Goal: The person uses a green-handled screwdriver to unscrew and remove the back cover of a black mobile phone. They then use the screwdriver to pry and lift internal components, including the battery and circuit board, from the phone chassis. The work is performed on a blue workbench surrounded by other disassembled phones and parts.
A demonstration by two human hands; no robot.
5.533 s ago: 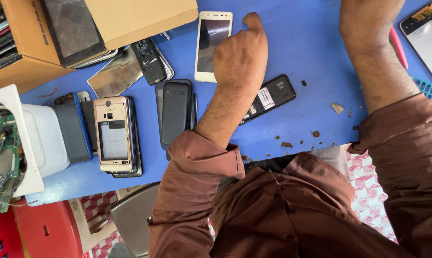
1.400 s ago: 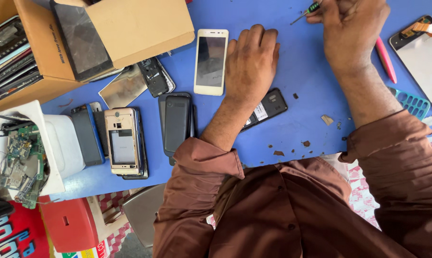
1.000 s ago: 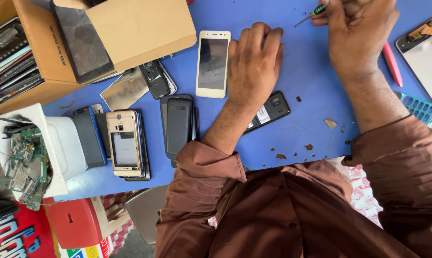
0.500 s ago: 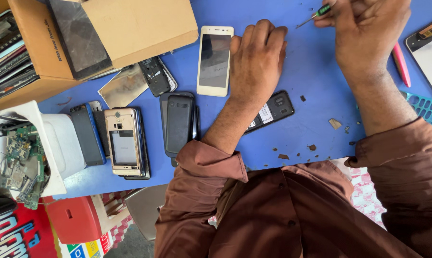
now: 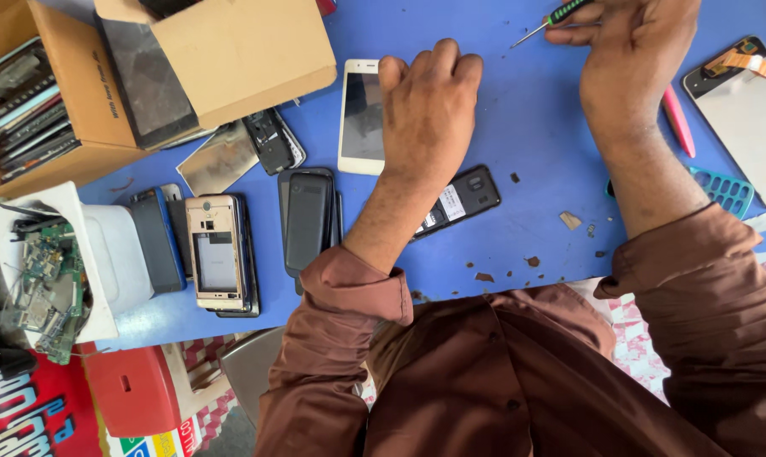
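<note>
My left hand [image 5: 427,110] rests knuckles-up on the blue table [image 5: 527,127], fingers curled under with nothing visible in them. Its edge touches a white smartphone [image 5: 359,118] lying face up. A black phone [image 5: 461,199] lies partly under my left wrist. My right hand [image 5: 628,51] is at the far edge of the table and grips a small screwdriver [image 5: 545,21] with a green and black handle, its thin tip pointing left above the table.
Several phones and back covers [image 5: 307,220] lie left of my left arm, among them a gold opened one [image 5: 218,254]. Cardboard boxes [image 5: 239,51] with phones stand far left. A white tub [image 5: 104,254] holds circuit boards. A pink pen [image 5: 677,123], teal keypad [image 5: 726,190] and screen panel [image 5: 747,118] lie right.
My right hand came into view holding the screwdriver and has stayed at the far edge. My left hand curled its fingers beside the white phone. The view shifted slightly.
</note>
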